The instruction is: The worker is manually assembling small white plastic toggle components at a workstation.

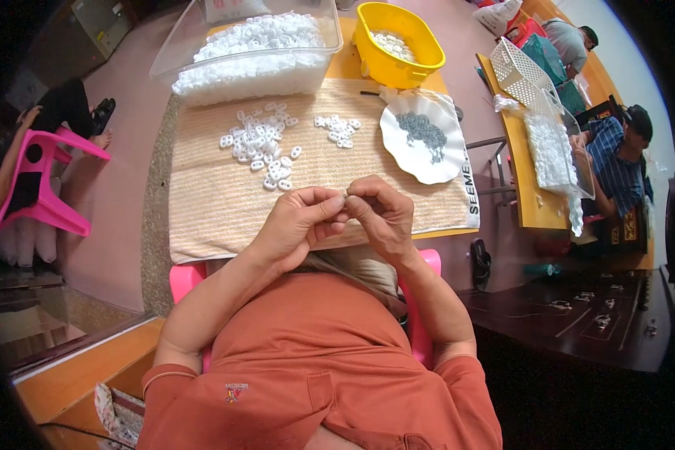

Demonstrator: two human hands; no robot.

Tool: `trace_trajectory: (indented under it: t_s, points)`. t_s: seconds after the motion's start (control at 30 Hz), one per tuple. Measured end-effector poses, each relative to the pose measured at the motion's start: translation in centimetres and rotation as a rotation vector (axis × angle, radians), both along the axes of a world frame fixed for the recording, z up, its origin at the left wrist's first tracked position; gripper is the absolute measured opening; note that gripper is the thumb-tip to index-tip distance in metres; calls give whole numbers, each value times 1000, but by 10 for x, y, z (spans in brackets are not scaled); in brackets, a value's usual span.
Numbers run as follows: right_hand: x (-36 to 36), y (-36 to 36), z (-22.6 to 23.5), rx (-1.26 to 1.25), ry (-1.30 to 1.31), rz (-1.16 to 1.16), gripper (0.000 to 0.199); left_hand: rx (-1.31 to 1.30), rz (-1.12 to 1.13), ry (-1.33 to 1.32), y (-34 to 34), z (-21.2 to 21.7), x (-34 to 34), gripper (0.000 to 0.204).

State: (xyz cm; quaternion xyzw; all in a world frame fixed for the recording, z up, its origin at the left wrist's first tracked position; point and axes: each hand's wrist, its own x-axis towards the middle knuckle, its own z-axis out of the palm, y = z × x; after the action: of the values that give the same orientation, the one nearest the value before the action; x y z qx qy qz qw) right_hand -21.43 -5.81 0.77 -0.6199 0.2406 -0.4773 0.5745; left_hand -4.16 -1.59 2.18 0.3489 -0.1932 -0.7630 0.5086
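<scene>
Over the near part of a striped towel (210, 202), my left hand (304, 221) and my right hand (382, 217) meet, each closed in a pinch. Whatever sits between the fingertips is too small and covered to name. Beyond my left hand lies a loose pile of white oval plastic pieces with two holes (259, 142). A smaller cluster of white pieces (339, 130) rests to its right. Past my right hand stands a white scalloped plate (401, 161) bearing many small grey-green parts (425, 133).
A clear plastic bin (334, 45) heaped with white pieces and a yellow basin (364, 37) stand at the table's far side. On the right, a person in a striped shirt (615, 161) sits at another table (536, 214). A pink chair (52, 187) is at left, beside another person.
</scene>
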Motion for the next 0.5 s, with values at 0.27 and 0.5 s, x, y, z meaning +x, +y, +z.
trace_trajectory:
  t_s: [0.27,0.5]
  points:
    - [0,0,-2,-42,5,12,9,3,-24,74,3,-4,4,13]
    - [0,2,4,102,0,25,6,-3,-30,72,5,-2,3,15]
